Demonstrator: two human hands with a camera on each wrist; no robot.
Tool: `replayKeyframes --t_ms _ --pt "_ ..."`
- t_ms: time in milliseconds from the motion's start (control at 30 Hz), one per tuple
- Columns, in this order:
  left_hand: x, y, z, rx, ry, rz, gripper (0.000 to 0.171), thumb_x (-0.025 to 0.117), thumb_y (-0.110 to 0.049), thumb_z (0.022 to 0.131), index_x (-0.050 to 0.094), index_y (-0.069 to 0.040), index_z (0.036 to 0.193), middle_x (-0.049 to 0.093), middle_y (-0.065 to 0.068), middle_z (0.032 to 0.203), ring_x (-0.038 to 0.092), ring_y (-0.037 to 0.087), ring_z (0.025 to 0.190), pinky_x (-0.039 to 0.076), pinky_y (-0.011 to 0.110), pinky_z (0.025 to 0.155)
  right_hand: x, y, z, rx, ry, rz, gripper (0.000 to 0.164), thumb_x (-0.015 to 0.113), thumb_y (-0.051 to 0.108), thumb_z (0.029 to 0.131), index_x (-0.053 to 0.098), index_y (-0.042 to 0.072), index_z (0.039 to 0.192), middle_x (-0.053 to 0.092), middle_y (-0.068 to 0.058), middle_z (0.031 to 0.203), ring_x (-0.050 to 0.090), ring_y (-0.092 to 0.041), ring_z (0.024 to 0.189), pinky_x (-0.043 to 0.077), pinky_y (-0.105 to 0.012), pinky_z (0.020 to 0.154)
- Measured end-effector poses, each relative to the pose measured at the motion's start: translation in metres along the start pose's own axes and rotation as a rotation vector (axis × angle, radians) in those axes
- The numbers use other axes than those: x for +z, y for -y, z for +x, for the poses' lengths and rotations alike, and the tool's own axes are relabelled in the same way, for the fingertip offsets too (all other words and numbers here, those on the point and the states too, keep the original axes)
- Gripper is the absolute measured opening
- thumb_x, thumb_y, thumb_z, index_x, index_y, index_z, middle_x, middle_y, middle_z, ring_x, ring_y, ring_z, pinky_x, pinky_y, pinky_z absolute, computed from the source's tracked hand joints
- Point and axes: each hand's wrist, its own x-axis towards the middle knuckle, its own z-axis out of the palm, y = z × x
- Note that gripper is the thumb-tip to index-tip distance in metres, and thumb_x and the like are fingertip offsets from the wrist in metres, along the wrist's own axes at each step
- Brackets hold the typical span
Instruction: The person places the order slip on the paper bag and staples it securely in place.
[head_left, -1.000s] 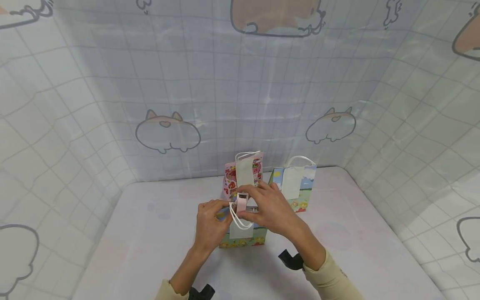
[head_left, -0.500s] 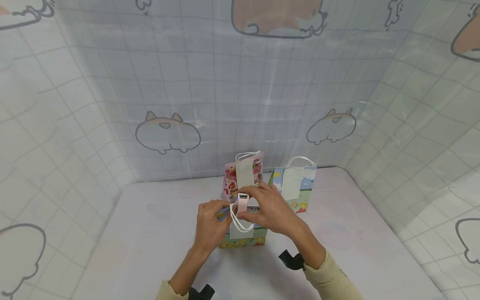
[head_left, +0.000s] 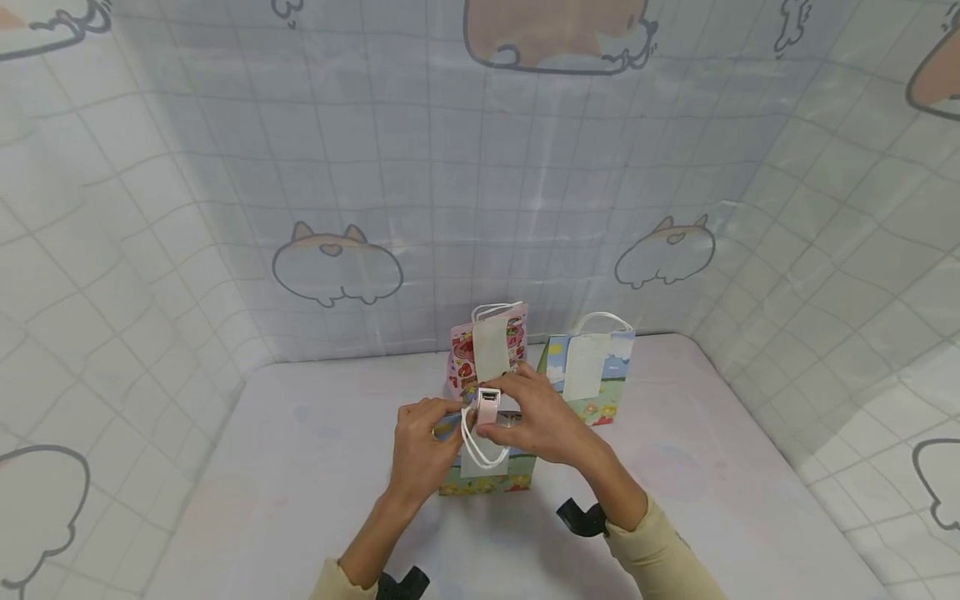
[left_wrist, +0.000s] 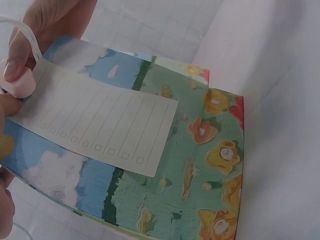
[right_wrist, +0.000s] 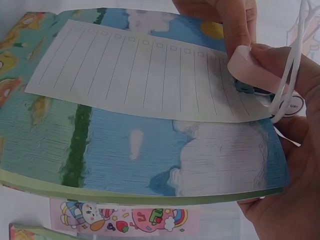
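A small pink stapler (head_left: pixel 488 408) with a silver end stands at the top edge of a paper bag (head_left: pixel 517 482), which is printed with sky and flowers. My right hand (head_left: pixel 543 421) pinches the stapler between thumb and fingers. With my left hand (head_left: pixel 420 450) I grip the bag's upper left corner; its thumb lies right at the stapler in the right wrist view. A lined checklist sheet (left_wrist: pixel 105 120) lies flat against the bag's front, its upper end under the stapler. White cord handles (head_left: pixel 480 454) hang forward over the sheet.
Behind stands a pink paper bag (head_left: pixel 461 354) with a pale sheet on its front. To its right is another sky-and-flower bag (head_left: pixel 618 367), also bearing a sheet. A patterned curtain (head_left: pixel 480 183) closes off the back of the white table (head_left: pixel 322 467).
The stapler has shifted slightly to the right and its silver end tilts a bit more toward the head camera. Both hands keep their hold, and the bags stay in place.
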Motion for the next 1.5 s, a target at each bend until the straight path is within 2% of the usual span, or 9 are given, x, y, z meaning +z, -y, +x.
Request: replayKeyframes --t_ms 167,300,400,567,767,1000,1133,1233,1500 --pt "-0.001 0.000 0.000 0.000 0.018 -0.014 0.013 0.084 -0.019 0.083 0.077 -0.015 0.093 0.075 -0.005 0.090 0.066 0.011 0.084 0.036 0.038 0.083 -0.001 -0.001 0.000 0.006 0.020 0.012 0.053 0.081 0.044 0.084 0.068 0.019 0.128 0.069 0.003 0.124 0.051 -0.021 0.124 0.045 -0.055 0.101" --pt "-0.002 0.001 0.001 0.003 0.025 -0.014 0.012 0.084 -0.020 0.083 0.077 -0.016 0.092 0.075 -0.005 0.089 0.066 0.011 0.084 0.036 0.039 0.084 -0.001 -0.004 0.001 0.014 0.025 0.007 0.054 0.079 0.047 0.084 0.067 0.020 0.129 0.068 0.003 0.127 0.049 -0.026 0.133 0.037 -0.060 0.108" --pt "-0.002 0.001 0.001 0.006 0.026 -0.010 0.013 0.085 -0.019 0.082 0.077 -0.016 0.092 0.075 -0.005 0.089 0.066 0.011 0.084 0.037 0.040 0.084 -0.001 -0.004 0.001 -0.001 0.024 0.007 0.053 0.079 0.047 0.084 0.067 0.021 0.129 0.069 0.004 0.125 0.051 -0.023 0.129 0.036 -0.058 0.109" --pt "-0.003 0.001 0.002 0.002 0.030 -0.011 0.014 0.086 -0.019 0.081 0.077 -0.015 0.092 0.076 -0.004 0.089 0.066 0.011 0.084 0.037 0.040 0.084 -0.001 -0.005 0.002 -0.033 0.022 0.009 0.052 0.080 0.044 0.084 0.068 0.019 0.128 0.069 0.007 0.122 0.051 -0.014 0.115 0.043 -0.052 0.101" --pt "-0.004 0.001 0.002 -0.003 0.052 -0.017 0.014 0.085 -0.020 0.083 0.078 -0.016 0.094 0.076 -0.005 0.090 0.067 0.013 0.086 0.037 0.041 0.085 0.000 -0.005 0.003 -0.031 0.024 0.010 0.050 0.080 0.042 0.085 0.068 0.022 0.128 0.069 0.007 0.123 0.052 -0.015 0.117 0.040 -0.053 0.105" --pt "-0.008 0.003 0.000 0.009 0.146 -0.079 0.028 0.078 -0.023 0.088 0.073 -0.020 0.115 0.074 -0.008 0.110 0.065 0.015 0.103 0.033 0.043 0.091 0.000 -0.005 0.003 -0.022 0.027 0.018 0.052 0.079 0.047 0.084 0.068 0.022 0.129 0.068 0.009 0.121 0.050 -0.012 0.115 0.045 -0.050 0.101" --pt "-0.011 0.003 0.000 0.026 0.205 -0.101 0.044 0.079 -0.028 0.084 0.069 -0.022 0.126 0.071 -0.008 0.118 0.061 0.015 0.106 0.030 0.045 0.092 -0.001 -0.006 0.002 -0.028 0.032 0.021 0.054 0.078 0.048 0.085 0.067 0.020 0.130 0.068 0.006 0.125 0.053 -0.019 0.125 0.031 -0.057 0.113" --pt "-0.012 0.003 0.000 0.022 0.239 -0.099 0.049 0.079 -0.034 0.083 0.067 -0.024 0.129 0.070 -0.008 0.122 0.060 0.014 0.107 0.029 0.045 0.093 -0.002 -0.006 0.002 -0.029 0.037 0.022 0.055 0.076 0.048 0.086 0.066 0.019 0.131 0.067 0.005 0.128 0.053 -0.022 0.130 0.022 -0.061 0.117" --pt "-0.015 0.000 0.002 -0.002 0.261 -0.076 0.049 0.083 -0.039 0.083 0.068 -0.026 0.127 0.072 -0.009 0.119 0.059 0.012 0.104 0.029 0.045 0.095 -0.001 -0.007 0.000 -0.035 0.040 0.023 0.056 0.077 0.046 0.087 0.064 0.017 0.134 0.067 0.002 0.129 0.047 -0.028 0.138 0.024 -0.063 0.115"
